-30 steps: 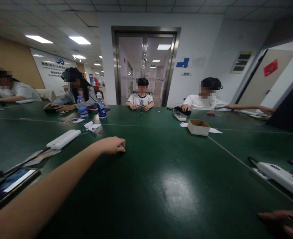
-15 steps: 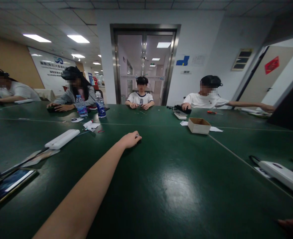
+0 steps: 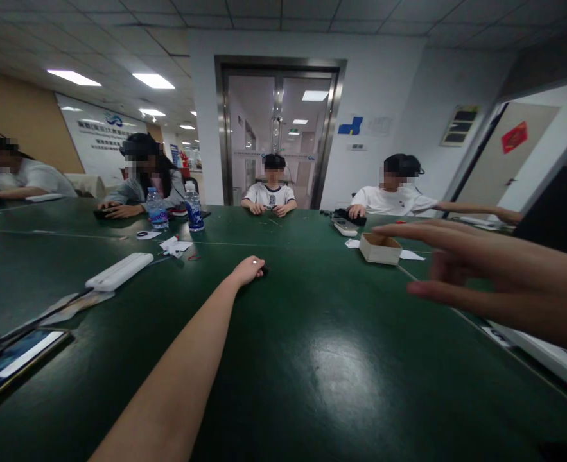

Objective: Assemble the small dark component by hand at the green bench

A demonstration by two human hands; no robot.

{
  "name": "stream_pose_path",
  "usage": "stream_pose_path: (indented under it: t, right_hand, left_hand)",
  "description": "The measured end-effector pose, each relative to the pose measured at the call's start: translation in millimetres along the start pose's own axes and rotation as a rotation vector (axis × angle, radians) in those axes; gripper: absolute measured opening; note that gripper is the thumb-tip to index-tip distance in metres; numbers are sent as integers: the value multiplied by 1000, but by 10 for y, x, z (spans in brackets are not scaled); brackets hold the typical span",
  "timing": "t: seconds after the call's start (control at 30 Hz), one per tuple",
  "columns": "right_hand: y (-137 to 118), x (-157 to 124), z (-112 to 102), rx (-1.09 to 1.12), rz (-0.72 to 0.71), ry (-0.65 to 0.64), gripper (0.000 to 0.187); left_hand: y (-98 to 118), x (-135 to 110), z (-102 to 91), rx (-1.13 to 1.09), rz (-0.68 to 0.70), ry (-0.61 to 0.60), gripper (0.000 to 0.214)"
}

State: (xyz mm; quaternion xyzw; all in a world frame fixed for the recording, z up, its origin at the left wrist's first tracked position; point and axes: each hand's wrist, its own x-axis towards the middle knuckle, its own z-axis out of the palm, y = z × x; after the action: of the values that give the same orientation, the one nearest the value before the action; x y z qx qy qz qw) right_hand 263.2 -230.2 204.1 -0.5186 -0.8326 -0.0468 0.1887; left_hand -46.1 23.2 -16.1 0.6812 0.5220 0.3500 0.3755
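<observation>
My left hand (image 3: 248,271) rests on the green table (image 3: 283,359), its fingers closed around something small. Only a pale spot and a dark end by the fingertips show, so I cannot make out what it is. My right hand (image 3: 485,273) is raised over the right side of the table, close to the camera. Its index finger and thumb are stretched out and apart, with nothing between them. Behind its fingertips stands an open cardboard box (image 3: 379,255), which it appears to overlap in the view without a clear sign of touching.
A white power strip (image 3: 119,272) and a phone (image 3: 20,362) lie to the left. Two plastic bottles, one a blue-labelled bottle (image 3: 194,208), stand beyond paper scraps (image 3: 174,246). Another white power strip (image 3: 543,356) lies under my right arm. Several people sit around the far edge.
My right hand has risen from the lower right corner and reached forward towards the box. My left hand stays closed at nearly the same place, with a dark end now showing.
</observation>
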Motion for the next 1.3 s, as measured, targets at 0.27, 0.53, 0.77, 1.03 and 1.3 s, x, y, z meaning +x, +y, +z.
stream_pose_path:
  t: [0.27,0.53,0.77,1.03,1.3]
  right_hand:
    - [-320,1441,1168,469,9,-486,56]
    - [96,1735,2671,1388,510,-252,39]
    - [204,1633,2810,1621,409,-227,18]
    - [257,1624,2836,1657,392,-213,26]
    - [212,1652,2848,1586,439,-26,13]
  left_hand:
    - [89,-106,93,-264,-44,116,23]
    - [149,-122,170,-336,-8,108,21]
    - [87,-72,215,-229,73,39,22]
    - [159,-135,189,-225,74,-15,25]
    - [164,-193,173,-282,107,1,23]
